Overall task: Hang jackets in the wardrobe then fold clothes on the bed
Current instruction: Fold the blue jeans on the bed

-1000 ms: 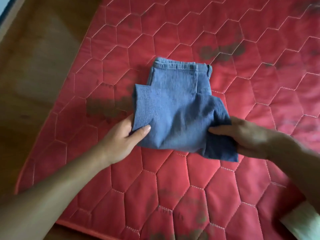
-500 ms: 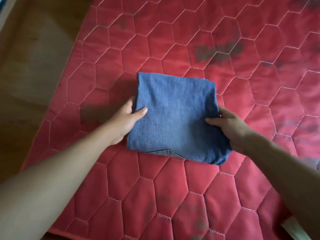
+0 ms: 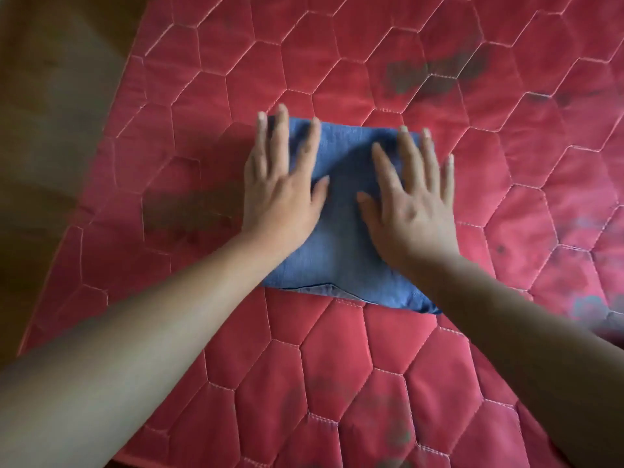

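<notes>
A pair of blue denim jeans (image 3: pixel 341 238), folded into a compact rectangle, lies on the red quilted mattress (image 3: pixel 337 366). My left hand (image 3: pixel 280 194) lies flat on the left half of the folded denim, fingers straight and spread, its outer fingers reaching past the cloth's left edge. My right hand (image 3: pixel 412 201) presses flat on the right half, fingers straight and pointing away from me. Both palms cover much of the top of the bundle. A paler strip of fabric shows along the near edge.
The mattress has hexagon stitching and dark stains, the largest at the upper right (image 3: pixel 435 76) and left of the jeans (image 3: pixel 189 211). A brown wooden floor (image 3: pixel 50 130) runs along the mattress's left side.
The jeans went from a loose half-fold with the waistband showing to a closed rectangle. Both hands left the side edges, which they were gripping, and now lie flat on top.
</notes>
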`<state>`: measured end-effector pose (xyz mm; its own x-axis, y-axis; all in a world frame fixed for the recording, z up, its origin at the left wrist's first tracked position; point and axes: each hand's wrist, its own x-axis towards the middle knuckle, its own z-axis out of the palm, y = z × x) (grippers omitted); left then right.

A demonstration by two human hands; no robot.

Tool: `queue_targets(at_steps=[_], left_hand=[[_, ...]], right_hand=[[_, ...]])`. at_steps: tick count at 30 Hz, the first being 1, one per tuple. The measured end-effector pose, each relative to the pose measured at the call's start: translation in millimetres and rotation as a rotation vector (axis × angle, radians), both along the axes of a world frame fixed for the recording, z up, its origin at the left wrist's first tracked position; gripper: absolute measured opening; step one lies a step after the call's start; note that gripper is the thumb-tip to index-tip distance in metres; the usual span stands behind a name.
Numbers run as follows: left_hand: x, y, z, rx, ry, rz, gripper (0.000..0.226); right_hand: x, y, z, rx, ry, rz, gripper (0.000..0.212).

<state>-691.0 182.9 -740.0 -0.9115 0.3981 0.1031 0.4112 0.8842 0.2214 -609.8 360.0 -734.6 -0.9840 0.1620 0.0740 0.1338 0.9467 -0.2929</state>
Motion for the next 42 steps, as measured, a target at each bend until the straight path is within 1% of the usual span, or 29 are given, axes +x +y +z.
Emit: queue_targets(at_steps=[1,2,3,6,9,10,12,14,16,18,20,23,25,27,28,29,31,32,33,36,38,40,42], left_hand=[[1,2,-11,-0.057,0.019,-0.042,0.07],[0,3,-22,-0.079,-0.004,-0.044,0.068],[-2,2,-32,-0.077,-0.033,-0.039,0.068],[-11,1,-44,-0.065,-0.035,-0.067,0.067],[-14,0,-33,-0.034,-0.084,-0.087,0.068],[-10,-2,-25,-0.035,-0.094,-0.085,0.07],[10,-12,-10,-0.054,-0.089,-0.092,0.072],[41,-30,-3,-0.11,-0.063,-0.183,0.071],[63,-50,-11,-0.148,-0.084,-0.239,0.071],[64,-58,-23,-0.137,-0.098,-0.243,0.073],[59,-55,-35,-0.124,-0.103,-0.254,0.073],[60,-52,-30,-0.136,-0.092,-0.249,0.074],[48,-49,-15,-0.096,-0.089,-0.226,0.074],[15,-37,0,-0.055,-0.026,-0.199,0.075],[-6,-28,6,-0.061,-0.032,-0.176,0.079],[-27,-18,12,-0.077,-0.092,-0.157,0.085],[-62,1,20,-0.129,-0.309,-0.18,0.093],[-73,6,22,-0.15,-0.399,-0.196,0.092],[-80,8,23,-0.161,-0.453,-0.199,0.089],[-75,-1,36,-0.142,-0.518,-0.188,0.083],[-59,-11,43,-0.147,-0.638,-0.205,0.072],[-40,-23,44,-0.16,-0.797,-0.22,0.054],[-19,-30,45,-0.218,-0.904,-0.244,0.042]], right_hand=[[-3,-3,-12,0.025,-0.076,0.055,0.065],[-4,-3,-25,0.026,-0.127,0.078,0.068],[-6,0,-34,0.015,-0.141,0.074,0.071],[-10,4,-44,-0.043,-0.129,0.048,0.074],[-14,6,-33,-0.054,-0.167,0.051,0.075],[-13,5,-27,-0.035,-0.197,0.039,0.075],[1,-1,-16,0.07,-0.214,0.002,0.073],[27,-11,-8,0.134,-0.183,0.023,0.074],[51,-17,-14,0.118,-0.188,0.082,0.081],[60,-16,-27,0.098,-0.209,0.103,0.086],[56,-12,-36,0.094,-0.224,0.109,0.088],[55,-14,-34,0.058,-0.245,0.107,0.088],[49,-9,-23,0.011,-0.184,0.079,0.083],[26,1,-8,0.025,-0.048,0.032,0.071],[8,6,-1,0.04,-0.028,-0.008,0.07],[-11,11,6,0.045,-0.066,-0.039,0.073],[-48,20,14,0.011,-0.258,-0.023,0.084],[-60,24,16,-0.03,-0.354,-0.008,0.086],[-68,28,17,-0.057,-0.422,0.01,0.086],[-60,33,23,-0.014,-0.472,0.069,0.082],[-46,30,30,0.007,-0.567,0.121,0.084],[-27,23,37,0.039,-0.71,0.169,0.084],[-5,17,44,0.013,-0.821,0.178,0.085]])
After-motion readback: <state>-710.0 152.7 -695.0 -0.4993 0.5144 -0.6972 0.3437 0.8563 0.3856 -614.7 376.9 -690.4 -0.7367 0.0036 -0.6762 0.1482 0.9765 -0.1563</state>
